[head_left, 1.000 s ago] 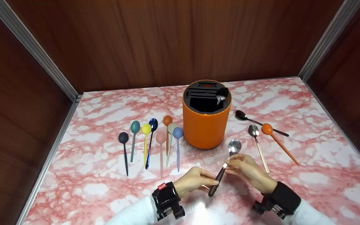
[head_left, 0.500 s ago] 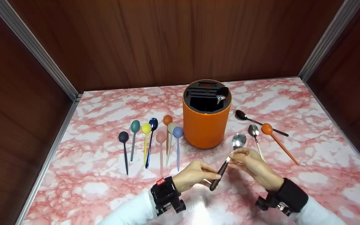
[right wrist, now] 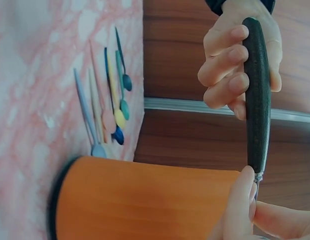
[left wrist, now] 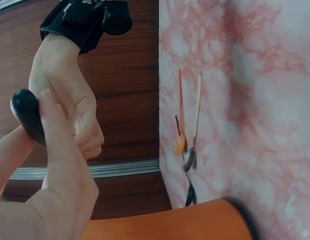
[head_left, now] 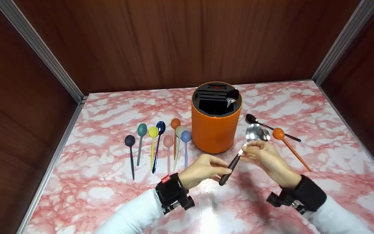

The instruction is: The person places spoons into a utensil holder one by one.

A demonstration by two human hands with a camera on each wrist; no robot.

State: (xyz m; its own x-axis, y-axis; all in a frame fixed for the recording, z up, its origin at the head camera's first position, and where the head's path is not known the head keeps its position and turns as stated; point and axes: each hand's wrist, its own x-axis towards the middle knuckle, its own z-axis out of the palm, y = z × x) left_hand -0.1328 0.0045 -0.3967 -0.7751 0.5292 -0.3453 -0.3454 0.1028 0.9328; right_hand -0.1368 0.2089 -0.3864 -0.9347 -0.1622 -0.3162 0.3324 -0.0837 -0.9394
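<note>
Both hands hold one spoon (head_left: 239, 152) with a silver bowl and a black handle (right wrist: 257, 95), tilted above the marble table (head_left: 304, 97). My left hand (head_left: 206, 169) grips the lower end of the handle (left wrist: 27, 115). My right hand (head_left: 261, 156) pinches the neck just below the silver bowl (head_left: 253, 131). The spoon sits just right of an orange cylindrical holder (head_left: 215, 125) with a black slotted top, where one dark spoon (head_left: 231, 96) stands.
Several coloured spoons (head_left: 156, 143) lie in a row left of the holder. A black spoon (head_left: 271, 126), a silver spoon (head_left: 265, 135) and an orange spoon (head_left: 289, 146) lie to its right. Wooden walls enclose the table on three sides.
Both hands have lifted the spoon up and away from me, toward the holder's right side. Its bowl now overlaps the silver spoon lying on the table.
</note>
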